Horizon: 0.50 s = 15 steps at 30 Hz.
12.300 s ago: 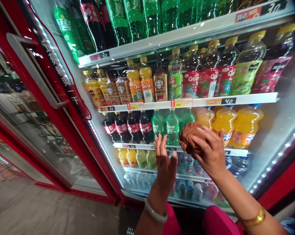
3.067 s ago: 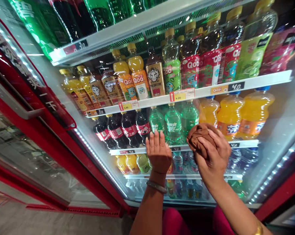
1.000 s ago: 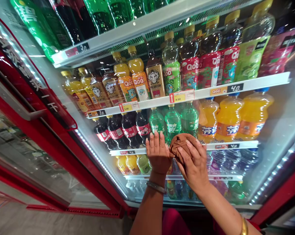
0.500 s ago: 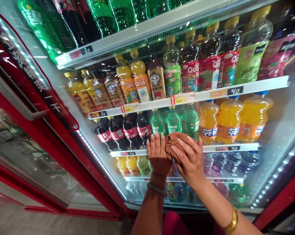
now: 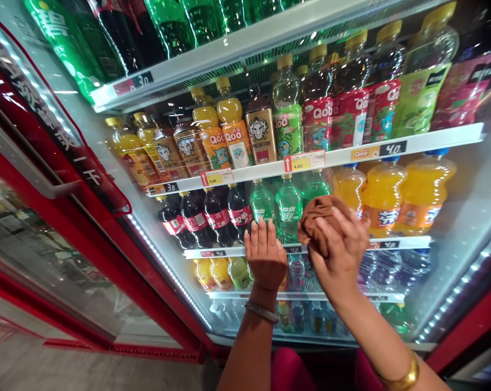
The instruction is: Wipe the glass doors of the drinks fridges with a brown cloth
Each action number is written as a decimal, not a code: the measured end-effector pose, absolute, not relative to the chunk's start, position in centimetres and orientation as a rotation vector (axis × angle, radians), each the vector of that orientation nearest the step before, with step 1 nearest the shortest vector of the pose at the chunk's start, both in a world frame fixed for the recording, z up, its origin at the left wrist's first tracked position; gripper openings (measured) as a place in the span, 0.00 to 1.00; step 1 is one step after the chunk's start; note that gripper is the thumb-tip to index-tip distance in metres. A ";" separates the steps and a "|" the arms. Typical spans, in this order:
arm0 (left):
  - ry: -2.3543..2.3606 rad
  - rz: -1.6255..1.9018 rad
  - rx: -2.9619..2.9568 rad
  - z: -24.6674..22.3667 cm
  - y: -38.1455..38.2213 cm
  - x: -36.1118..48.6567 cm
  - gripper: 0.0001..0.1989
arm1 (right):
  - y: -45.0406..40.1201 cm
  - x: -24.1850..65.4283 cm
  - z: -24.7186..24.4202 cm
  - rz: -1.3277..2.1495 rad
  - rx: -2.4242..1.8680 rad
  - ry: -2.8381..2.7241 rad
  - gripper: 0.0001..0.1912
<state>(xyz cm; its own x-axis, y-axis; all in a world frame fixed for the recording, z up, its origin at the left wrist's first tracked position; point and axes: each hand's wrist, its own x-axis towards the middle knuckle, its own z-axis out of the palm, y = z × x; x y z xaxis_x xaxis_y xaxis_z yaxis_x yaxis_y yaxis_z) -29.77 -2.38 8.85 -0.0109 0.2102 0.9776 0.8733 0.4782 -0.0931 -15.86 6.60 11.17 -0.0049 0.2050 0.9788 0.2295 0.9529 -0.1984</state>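
A crumpled brown cloth [image 5: 319, 220] is under the fingers of my right hand [image 5: 343, 250], in front of green bottles and orange soda bottles [image 5: 382, 198]. My left hand [image 5: 265, 258] has its fingers stretched upward and holds nothing; it is in front of the shelf edge, below the green bottles [image 5: 288, 203]. Dark cola bottles [image 5: 239, 212] stand just left of its fingertips. The two hands are apart. The palm side of both hands is hidden.
Shelves of bottles fill the drinks cooler, with Qoo bottles [image 5: 235, 141] on the shelf above my hands. A white shelf edge [image 5: 249, 172] with price tags runs across. The red door frame [image 5: 148, 312] is at the left, beside the floor [image 5: 119, 369].
My right hand has moved right with the brown cloth, away from my left hand, uncovering part of the shelf edge between them. My left hand has stayed nearly in place.
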 end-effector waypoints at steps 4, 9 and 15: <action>-1.493 -0.723 -0.992 8.7 -2.3 -30.0 0.33 | 5.1 -16.3 7.4 -0.078 -0.204 -1.770 0.24; -1.518 -0.716 -1.006 8.9 -2.4 -29.8 0.33 | 7.0 -12.2 2.6 -0.037 -0.211 -1.913 0.23; -1.501 -0.702 -0.988 9.1 -2.4 -29.6 0.33 | 8.1 -12.3 8.2 0.059 -0.385 -1.620 0.24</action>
